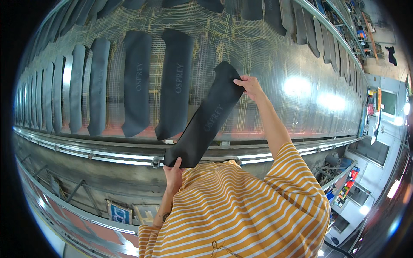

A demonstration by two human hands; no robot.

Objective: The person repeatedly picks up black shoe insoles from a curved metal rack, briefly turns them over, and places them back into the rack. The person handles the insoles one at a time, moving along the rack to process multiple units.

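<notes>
A long black fabric panel [206, 119] with printed lettering slants across the near edge of a long table [274, 116]. My left hand [174, 175] grips its near end, thumb on top, just over the metal rail [258, 158]. At the far end, my right hand [250, 86] pinches the panel's right edge between thumb and fingers. Part of the panel appears raised off the table. To its left lies a similar dark panel [174, 84], flat, with the same lettering. Another such panel [137, 84] lies farther left.
More dark panels [77, 90] line the table's left side, and others [271, 16] lie along the far side. Yellow lines cross the glossy tabletop. Below the rail, framed screens [119, 213] stand near a second table [93, 225]. Shelving [350, 180] stands at right.
</notes>
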